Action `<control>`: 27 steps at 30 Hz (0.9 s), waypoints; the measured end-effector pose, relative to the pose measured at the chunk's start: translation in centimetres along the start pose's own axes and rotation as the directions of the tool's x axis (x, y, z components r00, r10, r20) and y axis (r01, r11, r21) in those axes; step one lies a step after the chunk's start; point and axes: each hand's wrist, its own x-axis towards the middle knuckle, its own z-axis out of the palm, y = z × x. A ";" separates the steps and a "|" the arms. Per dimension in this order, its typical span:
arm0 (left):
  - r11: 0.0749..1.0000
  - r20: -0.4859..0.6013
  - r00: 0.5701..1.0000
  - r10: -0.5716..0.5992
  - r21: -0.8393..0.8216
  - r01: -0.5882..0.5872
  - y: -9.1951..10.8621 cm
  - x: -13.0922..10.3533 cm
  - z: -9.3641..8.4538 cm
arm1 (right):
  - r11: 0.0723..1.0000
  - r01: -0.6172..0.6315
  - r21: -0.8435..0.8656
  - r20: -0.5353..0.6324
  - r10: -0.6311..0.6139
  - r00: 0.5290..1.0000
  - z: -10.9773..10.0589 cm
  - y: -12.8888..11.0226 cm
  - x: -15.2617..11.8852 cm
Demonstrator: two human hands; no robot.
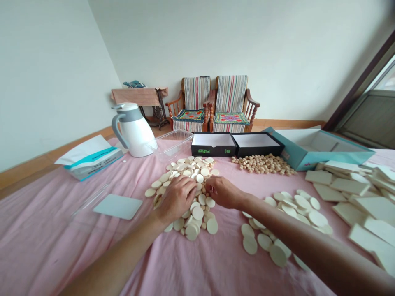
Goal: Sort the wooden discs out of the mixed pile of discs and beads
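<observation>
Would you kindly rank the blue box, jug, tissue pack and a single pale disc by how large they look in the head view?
1. Blue box
2. Jug and tissue pack, too alike to rank
3. Pale disc

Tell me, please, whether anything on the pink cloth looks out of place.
Small round wooden beads lie mixed into the central pile of pale flat discs, which looks odd because similar beads form a separate heap before the black cardboard boxes.
</observation>
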 end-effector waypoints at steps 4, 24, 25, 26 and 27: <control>1.000 -0.019 1.000 0.003 0.001 -0.003 0.0 0.0 0.0 | 0.981 -0.144 -0.127 -0.072 0.136 0.988 -1.4 2.0 -0.1; 1.000 -0.015 1.000 0.017 0.003 -0.017 0.1 0.0 -0.2 | 0.986 -0.166 0.007 -0.022 0.166 0.986 0.1 -0.9 -0.2; 1.000 -0.010 1.000 0.015 0.000 -0.015 0.1 0.0 -0.2 | 0.982 -0.188 -0.011 -0.017 0.188 0.982 0.2 -1.0 0.1; 1.000 -0.010 1.000 0.012 -0.003 -0.012 0.1 0.0 -0.3 | 0.979 -0.204 -0.029 -0.010 0.204 0.979 0.2 -1.0 0.4; 1.000 -0.009 1.000 0.010 -0.004 -0.010 0.1 0.0 -0.3 | 0.976 -0.211 -0.043 -0.001 0.212 0.977 0.2 -1.0 0.7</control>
